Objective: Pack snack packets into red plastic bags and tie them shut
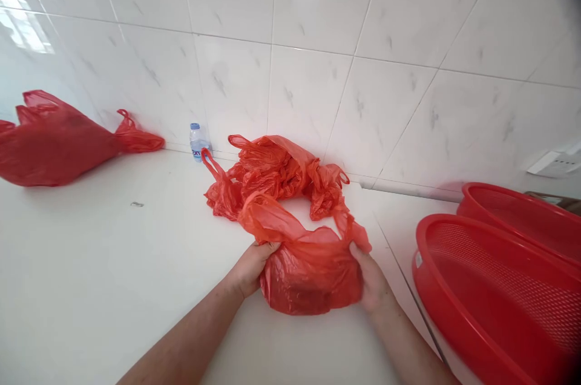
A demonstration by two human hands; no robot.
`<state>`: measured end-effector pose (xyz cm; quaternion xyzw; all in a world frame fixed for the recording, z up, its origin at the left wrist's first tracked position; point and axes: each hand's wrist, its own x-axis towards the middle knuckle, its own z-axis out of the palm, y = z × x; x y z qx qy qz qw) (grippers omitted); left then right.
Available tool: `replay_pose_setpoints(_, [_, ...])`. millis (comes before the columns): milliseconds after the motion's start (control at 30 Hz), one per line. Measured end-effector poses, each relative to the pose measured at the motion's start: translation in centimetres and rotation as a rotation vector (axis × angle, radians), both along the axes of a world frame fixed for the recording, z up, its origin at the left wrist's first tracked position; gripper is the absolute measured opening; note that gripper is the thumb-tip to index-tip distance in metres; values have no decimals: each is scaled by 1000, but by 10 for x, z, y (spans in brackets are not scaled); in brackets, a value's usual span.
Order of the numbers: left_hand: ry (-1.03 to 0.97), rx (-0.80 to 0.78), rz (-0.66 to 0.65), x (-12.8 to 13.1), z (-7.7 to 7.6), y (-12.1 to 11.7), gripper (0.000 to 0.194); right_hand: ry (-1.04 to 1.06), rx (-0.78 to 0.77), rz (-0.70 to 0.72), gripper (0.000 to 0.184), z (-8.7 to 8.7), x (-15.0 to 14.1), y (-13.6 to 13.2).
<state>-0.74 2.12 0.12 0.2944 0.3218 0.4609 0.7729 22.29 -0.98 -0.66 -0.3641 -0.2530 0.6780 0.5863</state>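
A filled red plastic bag [308, 273] rests on the white counter [113, 276] right in front of me. My left hand [249, 267] grips its left side, fingers curled around the plastic. On the bag's right side my right hand [370, 279] is closed on the plastic. The bag's handles stretch up between both hands. Behind it lies a crumpled heap of red plastic bags [276, 173].
Another stuffed red bag [59, 140] lies at the far left against the tiled wall. A small water bottle [198, 141] stands by the wall. Two red perforated baskets [503, 300] sit at the right. A white socket [556, 162] is on the wall.
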Motion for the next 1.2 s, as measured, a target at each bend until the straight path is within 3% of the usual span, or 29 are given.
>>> replay_pose_setpoints(133, [-39, -30, 45, 3, -3, 3, 29, 76, 7, 5, 31, 0, 8, 3])
replay_pose_setpoints(267, [-110, -40, 3, 5, -3, 2, 26, 144, -12, 57, 13, 2, 4, 2])
replay_pose_setpoints(500, [-160, -141, -5, 4, 0, 2, 17, 46, 60, 286, 20, 6, -19, -10])
replay_pose_setpoints(667, [-216, -103, -38, 7, -1, 4, 17, 49, -4, 307, 21, -2, -32, -4])
replay_pose_setpoints(867, [-86, -113, -32, 12, -1, 5, 26, 154, -16, 295, 28, 4, -38, 15])
replay_pose_setpoints(967, [-15, -86, -8, 10, 1, 7, 29, 136, 33, 340, 10, 11, -51, 18])
replay_pose_setpoints(1100, [30, -97, 9, 4, 1, 12, 29, 72, 9, 402, 33, 12, -66, 21])
replay_pose_setpoints(1200, [61, -78, 8, 2, -2, 16, 28, 17, -47, 400, 25, 9, -69, 21])
